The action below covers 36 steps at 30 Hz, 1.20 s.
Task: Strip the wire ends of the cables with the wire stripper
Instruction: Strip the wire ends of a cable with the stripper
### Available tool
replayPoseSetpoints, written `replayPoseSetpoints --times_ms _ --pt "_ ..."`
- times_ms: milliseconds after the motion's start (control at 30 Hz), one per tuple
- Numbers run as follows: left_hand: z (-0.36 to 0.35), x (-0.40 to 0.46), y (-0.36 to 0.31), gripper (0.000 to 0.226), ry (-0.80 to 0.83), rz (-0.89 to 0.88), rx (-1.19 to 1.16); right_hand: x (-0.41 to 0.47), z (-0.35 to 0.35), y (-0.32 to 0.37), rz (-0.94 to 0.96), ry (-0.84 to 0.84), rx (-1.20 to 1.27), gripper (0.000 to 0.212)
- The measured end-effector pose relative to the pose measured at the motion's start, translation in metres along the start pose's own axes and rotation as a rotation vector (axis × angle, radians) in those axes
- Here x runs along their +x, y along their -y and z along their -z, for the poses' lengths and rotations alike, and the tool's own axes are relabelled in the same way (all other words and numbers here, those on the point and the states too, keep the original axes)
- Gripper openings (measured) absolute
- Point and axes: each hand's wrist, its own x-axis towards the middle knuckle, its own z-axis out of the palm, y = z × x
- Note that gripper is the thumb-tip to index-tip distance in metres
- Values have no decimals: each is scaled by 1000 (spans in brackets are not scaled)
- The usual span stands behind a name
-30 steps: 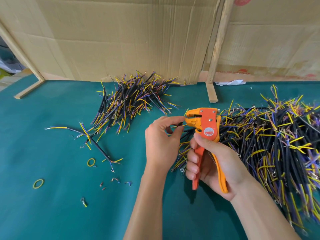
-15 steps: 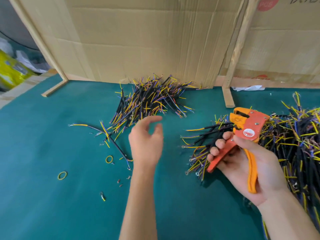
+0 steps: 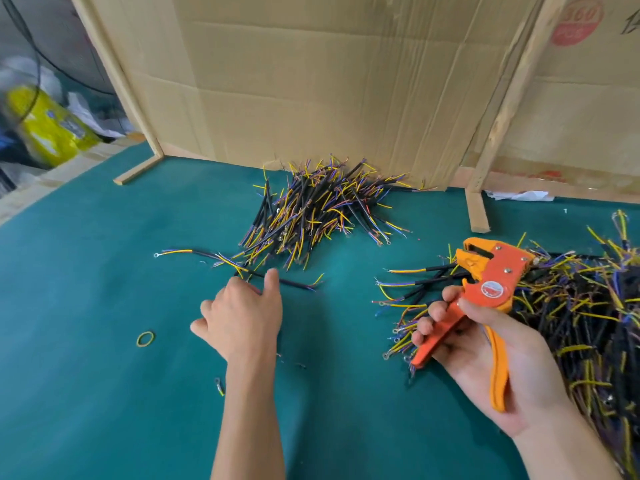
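Our right hand (image 3: 485,344) gripped the stripper (image 3: 485,289), cables (image 3: 571,306) heaped behind it. Our left hand (image 3: 242,313) lay relaxed, fingertips at a loose cable (image 3: 294,283); best pinch it near its end.

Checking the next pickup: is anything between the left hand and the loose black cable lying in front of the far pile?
Nothing visible. The left hand is open, its fingertips right at the loose black cable on the green mat. The right hand holds the wire stripper off to the side.
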Motion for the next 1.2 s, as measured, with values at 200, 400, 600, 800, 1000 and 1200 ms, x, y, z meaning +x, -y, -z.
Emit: replayPoseSetpoints --times_ms 200,400,600,800,1000,1200 --pt "-11 -5 -8 40 -39 -1 -11 1 0 1 12 -25 20 50" --pt "-17 -9 -13 33 -130 -20 -102 -6 -7 3 19 2 23 50" --pt "-25 -7 -8 48 -179 -67 -36 -7 -14 6 22 -18 13 45" --pt "-23 -7 -11 38 -144 -33 -19 -7 -20 7 21 -15 -5 33" --pt "-16 -6 -13 35 -69 -6 15 -8 -22 6 21 -29 -9 37" --pt "3 -8 -3 28 124 -184 205 -6 -23 7 6 -36 -25 39"
